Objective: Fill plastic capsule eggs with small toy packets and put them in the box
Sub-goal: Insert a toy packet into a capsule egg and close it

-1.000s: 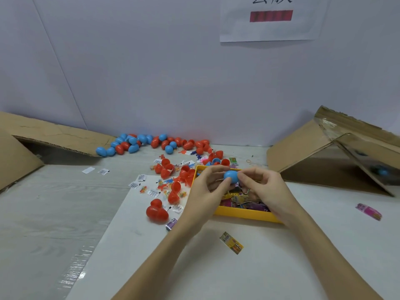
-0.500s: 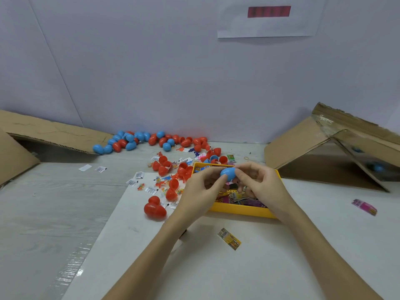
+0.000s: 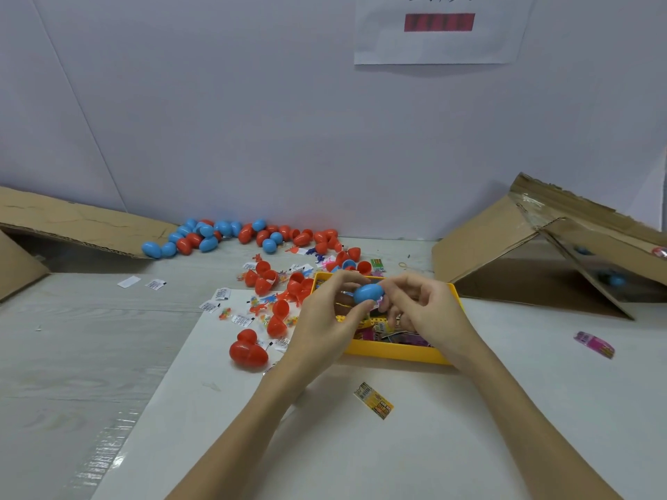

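Head view, blue egg point(image 3: 368, 293) held above the yellow tray point(image 3: 393, 351), left hand point(image 3: 326, 324) pinching it, right hand point(image 3: 426, 312) with curled fingers touching its right end, red eggs point(image 3: 249, 351) lying left, cardboard box point(image 3: 548, 247) far right.

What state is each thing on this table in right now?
Blue egg: held by both hands above the tray.
Left hand: gripping the egg.
Right hand: pinching the egg's end.
Yellow tray: open, holding packets.
Red egg: closed, lying on the table.
Right box: tipped on its side, open.
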The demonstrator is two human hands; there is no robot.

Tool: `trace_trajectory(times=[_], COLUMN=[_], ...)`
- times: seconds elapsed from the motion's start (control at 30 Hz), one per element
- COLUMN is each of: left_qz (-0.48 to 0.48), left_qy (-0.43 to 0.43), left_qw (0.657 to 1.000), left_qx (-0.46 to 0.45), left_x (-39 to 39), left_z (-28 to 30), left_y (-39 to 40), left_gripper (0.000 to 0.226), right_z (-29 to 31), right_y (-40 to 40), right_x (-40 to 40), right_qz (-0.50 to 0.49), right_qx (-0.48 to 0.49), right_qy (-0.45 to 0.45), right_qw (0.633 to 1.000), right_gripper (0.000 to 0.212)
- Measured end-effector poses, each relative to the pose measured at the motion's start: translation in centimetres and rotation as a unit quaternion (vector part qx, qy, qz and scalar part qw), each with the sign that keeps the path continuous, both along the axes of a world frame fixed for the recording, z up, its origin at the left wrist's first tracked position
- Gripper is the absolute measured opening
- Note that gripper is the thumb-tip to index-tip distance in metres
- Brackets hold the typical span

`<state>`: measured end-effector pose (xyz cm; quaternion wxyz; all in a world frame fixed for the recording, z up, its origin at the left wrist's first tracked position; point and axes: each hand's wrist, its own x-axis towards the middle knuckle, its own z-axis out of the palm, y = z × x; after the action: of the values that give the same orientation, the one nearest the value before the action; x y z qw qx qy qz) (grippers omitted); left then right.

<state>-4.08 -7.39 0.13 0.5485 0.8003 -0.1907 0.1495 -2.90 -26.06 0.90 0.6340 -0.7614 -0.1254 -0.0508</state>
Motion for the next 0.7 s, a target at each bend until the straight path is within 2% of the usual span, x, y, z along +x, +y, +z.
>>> trace_trajectory(times=[0.07,0.13,0.2,0.3,0.4,0.57,0.63,0.7], left_qz=[0.033,0.062,0.074,0.08,0.079,0.085,0.085,0.082], left_qy=[-0.004,0.0,0.008,0.014,0.017,0.023,0.026,0.027], left_qw=[0.999,0.998,0.997,0.997,0.997,0.996,0.996,0.996], left_qx=[-0.001,-0.004,-0.012,-0.014,-0.004,0.005,0.007,0.014], left_x=[0.3,0.6,0.8,1.0,1.0,1.0,1.0,0.9], left_z=[-0.1,-0.3,-0.3,-0.5,-0.5,-0.5,-0.5,-0.5], left_y=[0.2,0.6,0.8,0.8,0.7,0.7,0.6,0.6], left_gripper=[0.026,0.026,0.024,0.024,0.02,0.02,0.021,0.022], right_z=[0.3,0.4,0.3,-0.2,-0.4,-0.5,-0.7,-0.7], right_y=[-0.5,-1.5,-2.9,-4.8,-5.5,-4.4,-4.1,-3.9], right_x=[0.2,0.4,0.4,0.5,0.7,0.5,0.5,0.4], right_qz=[-0.03,-0.102,-0.194,-0.296,-0.292,-0.226,-0.22,-0.227], right_qx=[0.037,0.04,-0.035,-0.229,-0.342,-0.463,-0.474,-0.446], right_qy=[0.005,-0.011,-0.041,-0.063,-0.038,0.012,0.01,-0.002], right_qw=[0.999,0.994,0.979,0.925,0.892,0.857,0.853,0.866], right_gripper=[0.02,0.017,0.018,0.014,0.012,0.039,0.036,0.022])
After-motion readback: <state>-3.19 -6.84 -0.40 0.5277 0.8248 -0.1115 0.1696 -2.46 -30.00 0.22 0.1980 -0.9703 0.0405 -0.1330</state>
